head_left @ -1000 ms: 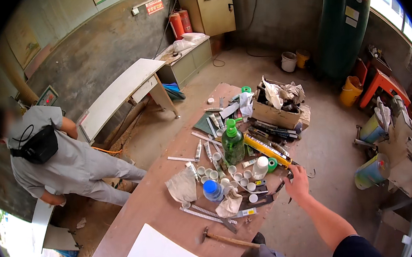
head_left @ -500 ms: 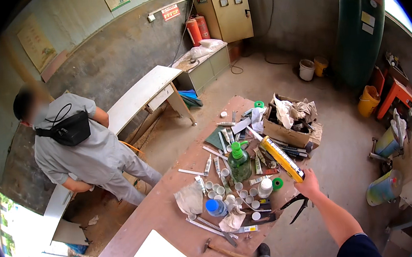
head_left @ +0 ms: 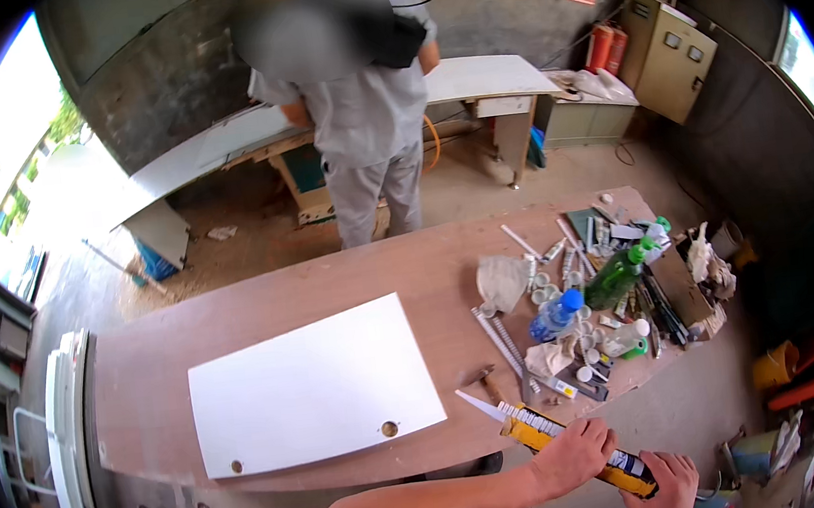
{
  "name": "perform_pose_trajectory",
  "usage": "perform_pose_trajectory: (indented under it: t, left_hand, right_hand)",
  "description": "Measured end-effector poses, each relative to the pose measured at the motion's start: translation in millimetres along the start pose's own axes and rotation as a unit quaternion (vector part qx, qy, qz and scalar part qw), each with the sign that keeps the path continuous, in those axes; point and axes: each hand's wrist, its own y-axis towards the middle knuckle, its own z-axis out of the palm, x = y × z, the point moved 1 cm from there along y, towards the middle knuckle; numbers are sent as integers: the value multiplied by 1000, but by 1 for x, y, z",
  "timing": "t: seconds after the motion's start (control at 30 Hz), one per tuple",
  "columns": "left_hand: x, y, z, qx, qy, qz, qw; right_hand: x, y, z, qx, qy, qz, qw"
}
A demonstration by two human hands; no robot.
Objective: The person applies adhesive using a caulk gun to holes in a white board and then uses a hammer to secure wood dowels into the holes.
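Note:
Both my hands are closed on a caulking gun (head_left: 533,428) with a yellow and black cartridge and a long white nozzle. My left hand (head_left: 572,457) wraps round the cartridge's middle, while my right hand (head_left: 666,487) grips the rear end and hides what lies beneath it. The nozzle points up and left over the table's front edge, close to a hammer (head_left: 485,377). Left of it, a white panel (head_left: 312,388) lies flat on the brown table (head_left: 151,370). Two round holes show near the panel's front edge.
Bottles, including a blue-capped one (head_left: 556,316) and a green one (head_left: 618,276), stand among small cups, tubes and rags at the table's right. A cardboard box (head_left: 681,290) sits at that end. Across the table stands a person in grey (head_left: 363,120) by a white bench (head_left: 483,77).
My view has turned left, bringing the whole white panel in. My left hand has come onto the caulking gun, which was in my right hand alone and is now lower, over the front edge.

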Motion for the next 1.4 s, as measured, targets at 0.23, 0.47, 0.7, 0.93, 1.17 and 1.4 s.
perform_pose_trajectory:
  t: [0.23,0.47,0.7,0.93,1.17,1.4]
  left_hand:
    - [36,-122,17,-88,-139,-162,973]
    - [55,-156,26,-187,-124,-195,955]
    - [69,-185,31,-224,-145,-223,938]
    - [69,-195,42,-265,-130,-238,925]
    - [71,-195,44,-279,-127,-243,920]
    - [70,-192,42,-287,-145,-263,910]
  right_hand:
    - [41,-70,-5,-176,-8,21,984]
    - [55,-72,65,184,672,303,650]
    - [85,-70,81,268,687,396,547]
    - [92,-81,95,146,626,468,606]
    - [93,-69,84,202,516,409,725]
    - [86,-63,83,210,587,415,663]
